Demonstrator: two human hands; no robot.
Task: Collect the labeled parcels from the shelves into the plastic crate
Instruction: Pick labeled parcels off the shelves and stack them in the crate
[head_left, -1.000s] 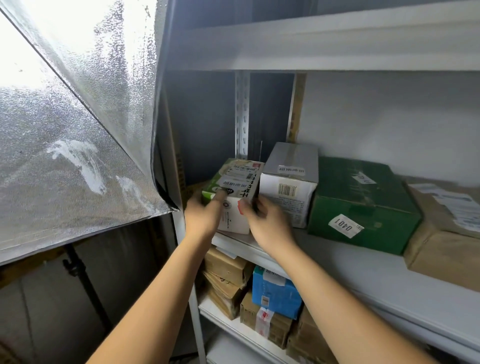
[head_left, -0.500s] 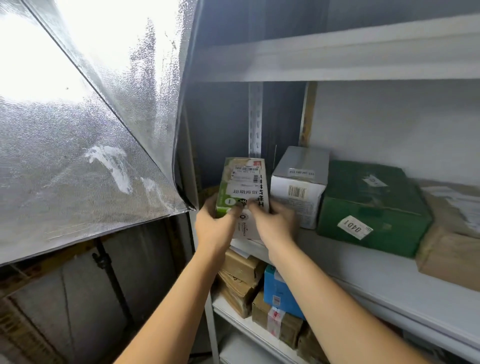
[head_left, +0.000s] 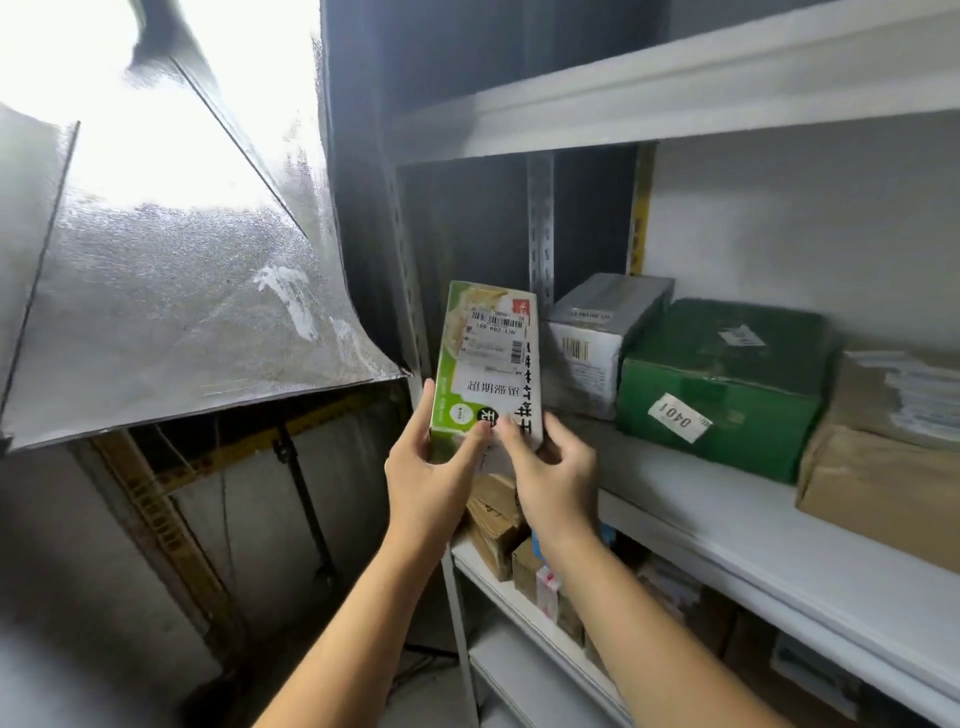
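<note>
Bare left hand (head_left: 431, 470), bare right hand (head_left: 558, 480), bare forearms (head_left: 374, 613).

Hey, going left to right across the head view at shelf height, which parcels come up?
green-and-white box, held by the left hand and right hand → white barcoded box → green box labelled 0401 → brown paper parcel

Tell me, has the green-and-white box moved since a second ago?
Yes. Against the grey-white box, the green-and-white box has risen off the shelf and tipped upright; the left hand and right hand grip its lower end.
</note>
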